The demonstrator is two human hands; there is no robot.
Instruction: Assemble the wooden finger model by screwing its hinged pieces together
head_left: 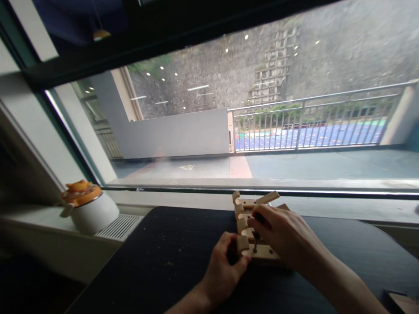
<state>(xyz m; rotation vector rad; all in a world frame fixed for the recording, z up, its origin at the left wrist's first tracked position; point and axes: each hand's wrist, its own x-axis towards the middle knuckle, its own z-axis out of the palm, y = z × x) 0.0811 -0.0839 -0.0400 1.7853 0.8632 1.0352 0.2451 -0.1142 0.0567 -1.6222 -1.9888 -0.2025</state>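
Note:
A pale wooden assembly point(264, 252) of several slats with curved end blocks lies on the dark table point(183, 270). My left hand point(222, 268) is closed around the near left corner, thumb and fingers gripping a rounded wooden block point(242, 243). Over the slats, my right hand point(283, 226) is closed on the dark handle of a screwdriver point(255, 245). Its thin metal shaft points down at the nearest slat, by a hole. Whether the tip sits in a screw is too small to tell. My right hand hides part of the assembly.
Small wood crumbs point(169, 263) are scattered on the table's left. A white jar with an orange animal-shaped lid point(93, 211) stands on the sill by a vent grille point(120, 226). A large window point(209, 131) rises behind the table. A dark-edged object point(401, 301) lies at the lower right.

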